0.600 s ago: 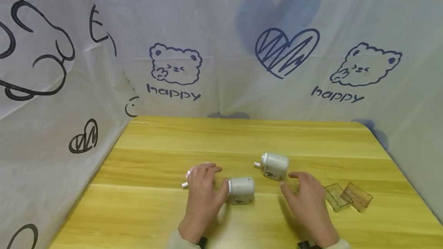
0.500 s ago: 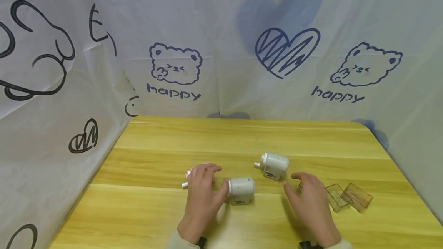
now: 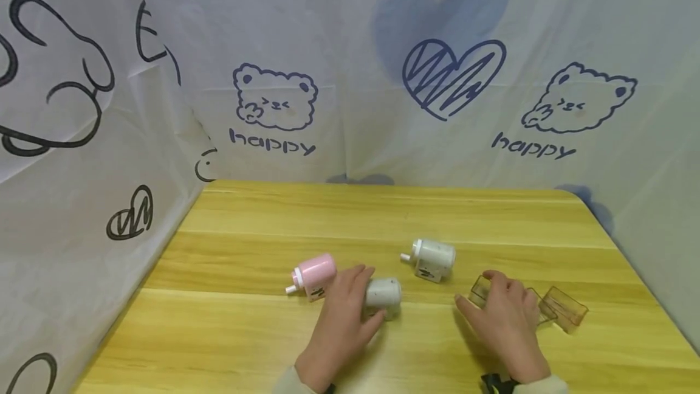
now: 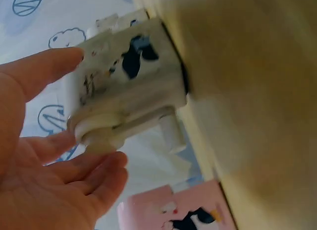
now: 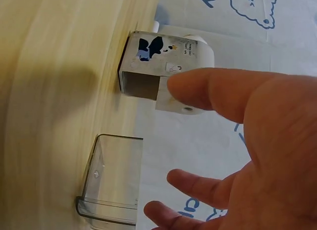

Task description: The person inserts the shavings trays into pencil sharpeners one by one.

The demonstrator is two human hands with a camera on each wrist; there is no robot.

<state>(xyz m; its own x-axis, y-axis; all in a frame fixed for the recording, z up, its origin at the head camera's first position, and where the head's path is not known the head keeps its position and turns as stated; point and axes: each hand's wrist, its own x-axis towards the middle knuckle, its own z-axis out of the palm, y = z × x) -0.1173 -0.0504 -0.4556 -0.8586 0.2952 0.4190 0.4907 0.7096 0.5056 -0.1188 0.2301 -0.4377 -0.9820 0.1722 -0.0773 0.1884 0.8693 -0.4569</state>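
Now swinging the left hand [image 3: 344, 318] away from the pink sharpener [image 3: 316, 271], baring most of its body, and reaching round the near grey sharpener [image 3: 385, 294] on the wooden table [image 3: 235, 336]. Straddling that grey case, thumb on the near side and fingers on the far, leaving any firm pinch impossible to tell. Meanwhile edging the right hand [image 3: 505, 321] away from the far grey sharpener [image 3: 436, 258], thumb and fingers spread apart, hovering by the clear tray [image 3: 479, 290] and partly covering a second clear tray [image 3: 545, 313] next to the amber tray [image 3: 567, 309]. Keeping both hands well apart, leaving both grey sharpeners standing in place.
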